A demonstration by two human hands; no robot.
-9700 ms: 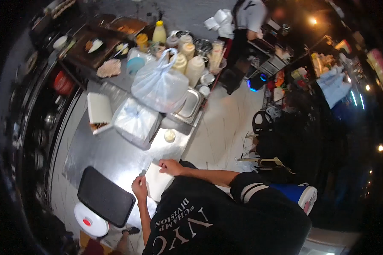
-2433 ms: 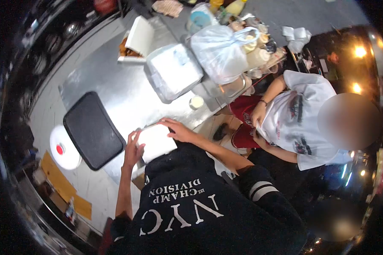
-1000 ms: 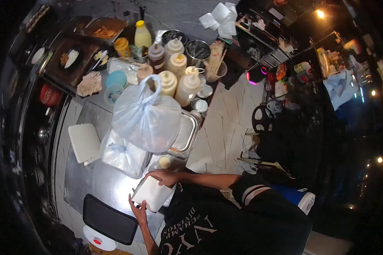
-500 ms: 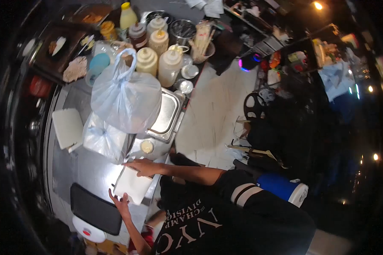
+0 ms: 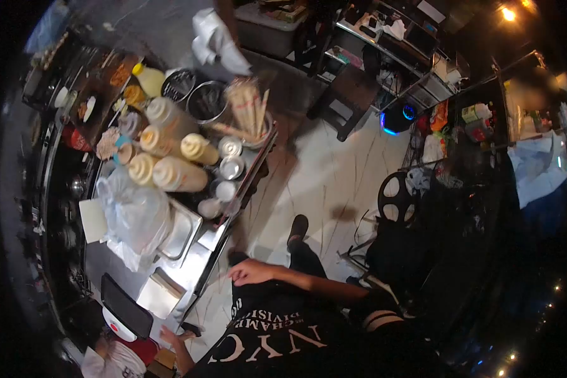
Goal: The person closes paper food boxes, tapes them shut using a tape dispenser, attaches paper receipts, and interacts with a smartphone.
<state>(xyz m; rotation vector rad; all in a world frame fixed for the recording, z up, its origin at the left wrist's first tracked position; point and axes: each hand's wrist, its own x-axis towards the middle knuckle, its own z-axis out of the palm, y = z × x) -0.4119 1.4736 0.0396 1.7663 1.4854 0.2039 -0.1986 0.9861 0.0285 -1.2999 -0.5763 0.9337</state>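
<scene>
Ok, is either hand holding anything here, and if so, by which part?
Nothing visible is held: the right hand and the left hand both look empty, and the white box lies on the metal table.

the left hand [image 5: 172,338] is blurred. the bottom edge cuts a white shirt [image 5: 123,361]; the plastic bag [image 5: 137,215] has unclear contents.

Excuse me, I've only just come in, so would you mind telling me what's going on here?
Someone in a black top is at a metal table, where a white box lies. Neither hand holds anything: the left hand is near the box, the right hand in front of the body. Farther along are a filled plastic bag and squeeze bottles. Another person is at the lower left of the view.
</scene>
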